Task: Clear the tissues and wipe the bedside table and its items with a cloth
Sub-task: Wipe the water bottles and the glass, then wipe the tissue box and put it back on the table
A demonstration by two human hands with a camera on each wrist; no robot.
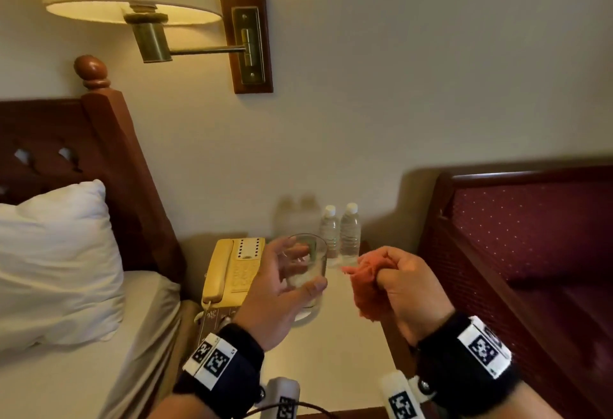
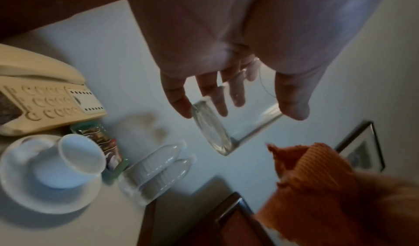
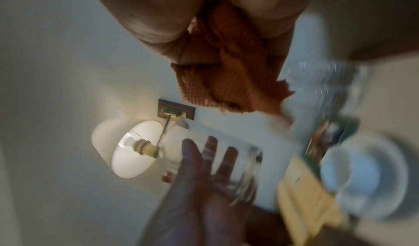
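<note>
The left hand [image 1: 282,286] is clamped on a clear drinking glass [image 1: 310,262], fingers spread round its far wall and thumb across the near side, lifted clear of the bench [image 1: 331,369]. That grip leaves the rim and most of the wall bare, probably so the cloth can reach them. Just to its right, apart from the glass, the right hand [image 1: 408,289] is closed in a fist round a bunched orange cloth [image 1: 371,282], a ragged corner poking out toward the glass. The cloth looks coarse and waffle-textured, crumpled into a pad. The glass looks empty and smooth, so it may slip if rubbed hard.

Beyond the left hand's fingers stand two small water bottles [image 1: 340,234] against the wall. To its left lies a cream telephone [image 1: 232,272]. Beneath it, in the left wrist view, a white cup lies tipped on its saucer [image 2: 29,192], beside some packets [image 2: 106,147]. No tissues show.
</note>
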